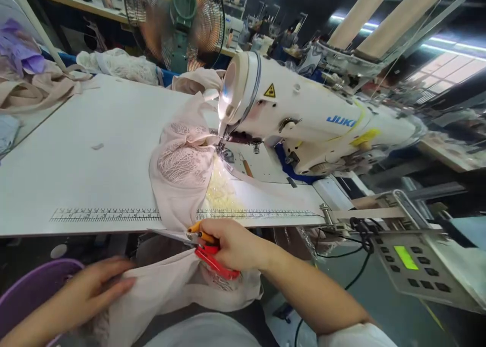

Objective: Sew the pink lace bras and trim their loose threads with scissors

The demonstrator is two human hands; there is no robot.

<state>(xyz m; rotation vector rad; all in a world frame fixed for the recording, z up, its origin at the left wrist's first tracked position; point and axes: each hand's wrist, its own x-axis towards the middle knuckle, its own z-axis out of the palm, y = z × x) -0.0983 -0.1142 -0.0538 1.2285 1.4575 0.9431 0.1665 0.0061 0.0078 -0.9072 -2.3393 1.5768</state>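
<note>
My right hand is closed round red-handled scissors at the table's front edge. Their blades point left, across the pale pink fabric. An orange-handled tool is also in that hand; its kind I cannot make out. A pale pink lace bra lies under the sewing machine's needle area, its lower part running over the edge. Below, more pale pink fabric hangs over my lap. My left hand has that fabric's left end between thumb and fingers; part of the grip is hidden.
A white sewing machine stands on the white table, which has a ruler strip along its front. At right is a control panel; at lower left, a purple basket. A fan and cloth piles stand behind.
</note>
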